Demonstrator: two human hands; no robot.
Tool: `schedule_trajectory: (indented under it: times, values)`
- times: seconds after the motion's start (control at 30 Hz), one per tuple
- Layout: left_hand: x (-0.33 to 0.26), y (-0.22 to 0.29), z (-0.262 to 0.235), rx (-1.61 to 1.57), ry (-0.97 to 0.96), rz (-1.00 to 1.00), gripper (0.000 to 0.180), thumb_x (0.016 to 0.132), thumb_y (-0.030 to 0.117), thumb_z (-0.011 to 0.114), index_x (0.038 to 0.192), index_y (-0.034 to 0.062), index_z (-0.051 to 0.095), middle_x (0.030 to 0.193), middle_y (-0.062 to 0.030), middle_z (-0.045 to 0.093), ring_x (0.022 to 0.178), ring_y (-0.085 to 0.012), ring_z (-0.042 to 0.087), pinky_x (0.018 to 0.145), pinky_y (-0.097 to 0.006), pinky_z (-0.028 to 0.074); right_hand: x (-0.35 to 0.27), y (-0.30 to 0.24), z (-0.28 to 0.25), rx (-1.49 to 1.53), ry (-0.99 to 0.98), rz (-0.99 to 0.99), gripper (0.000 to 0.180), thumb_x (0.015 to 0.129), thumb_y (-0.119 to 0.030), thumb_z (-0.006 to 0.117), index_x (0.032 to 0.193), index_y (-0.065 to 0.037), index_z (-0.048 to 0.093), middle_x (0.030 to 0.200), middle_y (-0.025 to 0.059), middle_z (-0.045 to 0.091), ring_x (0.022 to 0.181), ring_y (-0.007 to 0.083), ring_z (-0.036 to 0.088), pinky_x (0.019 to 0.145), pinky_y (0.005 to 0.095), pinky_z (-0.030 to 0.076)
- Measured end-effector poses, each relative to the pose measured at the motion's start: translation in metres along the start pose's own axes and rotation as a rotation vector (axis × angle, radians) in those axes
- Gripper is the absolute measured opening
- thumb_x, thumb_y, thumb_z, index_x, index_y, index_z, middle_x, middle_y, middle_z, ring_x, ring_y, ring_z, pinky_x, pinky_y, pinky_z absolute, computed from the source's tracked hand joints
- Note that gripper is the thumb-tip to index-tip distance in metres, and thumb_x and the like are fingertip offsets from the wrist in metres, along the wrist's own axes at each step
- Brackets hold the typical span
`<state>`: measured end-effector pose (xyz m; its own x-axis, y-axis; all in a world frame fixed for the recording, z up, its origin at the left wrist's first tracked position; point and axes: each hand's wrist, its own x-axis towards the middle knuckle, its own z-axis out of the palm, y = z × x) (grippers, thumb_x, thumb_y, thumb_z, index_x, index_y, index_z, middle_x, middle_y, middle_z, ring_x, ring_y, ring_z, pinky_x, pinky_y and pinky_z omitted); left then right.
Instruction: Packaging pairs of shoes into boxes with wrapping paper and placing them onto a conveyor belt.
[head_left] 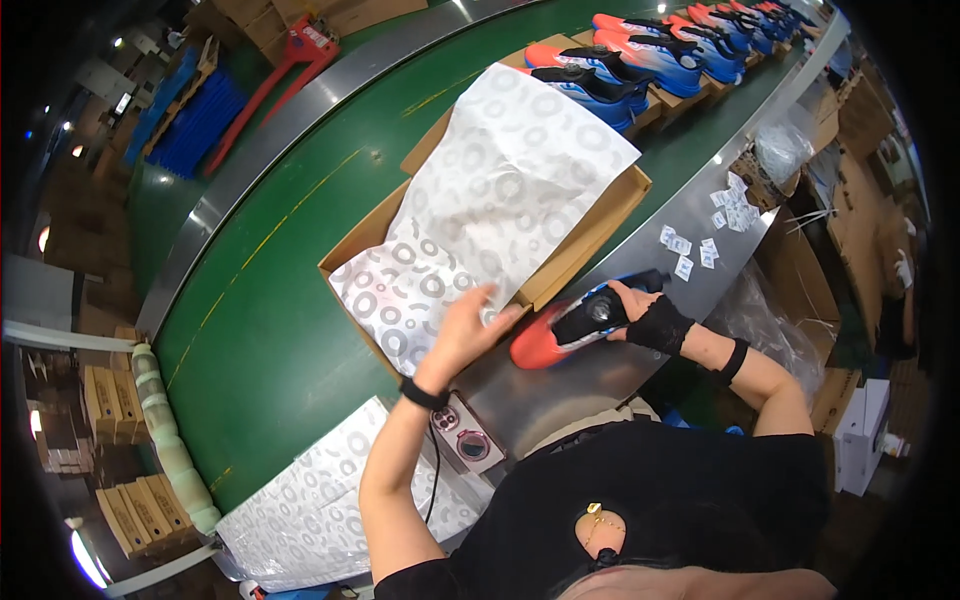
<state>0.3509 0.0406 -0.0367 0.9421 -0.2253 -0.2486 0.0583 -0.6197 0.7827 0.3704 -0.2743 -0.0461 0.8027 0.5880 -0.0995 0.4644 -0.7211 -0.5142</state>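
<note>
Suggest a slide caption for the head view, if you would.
Right hand holding a sports shoe, left hand at patterned paper in an open cardboard box.

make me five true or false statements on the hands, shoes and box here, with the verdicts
1. The right hand grips a red and blue shoe. True.

2. The left hand wears a black glove. False: it is bare; the black covering is on the right hand.

3. White patterned paper lies in the open cardboard box. True.

4. The gripped shoe is inside the box. False: it is outside, beside the box on the person's side.

5. More shoes stand lined up at the upper right of the picture. True.
</note>
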Motion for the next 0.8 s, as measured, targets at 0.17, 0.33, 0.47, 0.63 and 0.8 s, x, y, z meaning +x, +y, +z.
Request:
schedule_trajectory:
  times: [0.17,0.33,0.47,0.63,0.8]
  values:
    - [-0.079,0.052,0.05,0.214,0.178,0.318,0.089,0.061,0.042,0.072,0.121,-0.0078,0.031,0.117,-0.0259,0.039,0.102,-0.0391,0.044,0.086,-0.041,0.037,0.016,-0.101,-0.05,-0.085,-0.075,-0.292,0.06,0.065,-0.023,0.067,0.114,-0.005,0.04,0.069,0.0121,0.058,0.068,0.0261,0.059,0.053,0.0353,0.045]
    - [-0.106,0.056,0.029,0.031,0.568,0.119,0.074,0.06,0.021,0.076,0.116,-0.0056,0.037,0.105,-0.0206,0.05,0.095,-0.0305,0.052,0.082,-0.035,0.042,0.047,-0.144,-0.071,0.03,0.426,-0.937,0.042,0.066,-0.011,0.063,0.105,-0.001,0.051,0.078,0.0079,0.056,0.065,0.0204,0.056,0.053,0.0293,0.046]
    - [-0.09,0.033,-0.01,-0.526,0.765,-0.12,0.056,0.073,0.024,0.067,0.112,-0.0054,0.039,0.099,-0.015,0.053,0.09,-0.0194,0.053,0.077,-0.029,0.043,0.05,-0.14,-0.066,0.261,0.414,-0.896,0.029,0.067,-0.006,0.062,0.094,-0.001,0.056,0.084,0.0099,0.058,0.073,0.0217,0.058,0.06,0.028,0.047]
    - [-0.007,-0.026,-0.034,-1.212,0.671,-0.161,0.044,0.087,0.035,0.045,0.111,-0.0024,0.044,0.101,-0.0124,0.056,0.089,-0.0201,0.056,0.077,-0.034,0.047,0.055,-0.063,0.002,0.512,-0.288,-0.279,0.026,0.075,-0.023,0.064,0.084,-0.001,0.055,0.082,0.0078,0.06,0.069,0.0171,0.058,0.06,0.0309,0.046]
    - [0.048,-0.038,-0.005,-1.023,0.118,-0.683,0.051,0.09,0.04,0.035,0.12,-0.0012,0.034,0.117,-0.0211,0.044,0.103,-0.0377,0.048,0.086,-0.05,0.041,0.089,-0.036,0.04,1.177,-0.193,0.627,0.041,0.073,-0.033,0.066,0.096,-0.001,0.054,0.085,0.0043,0.058,0.078,0.0116,0.054,0.067,0.0276,0.045]
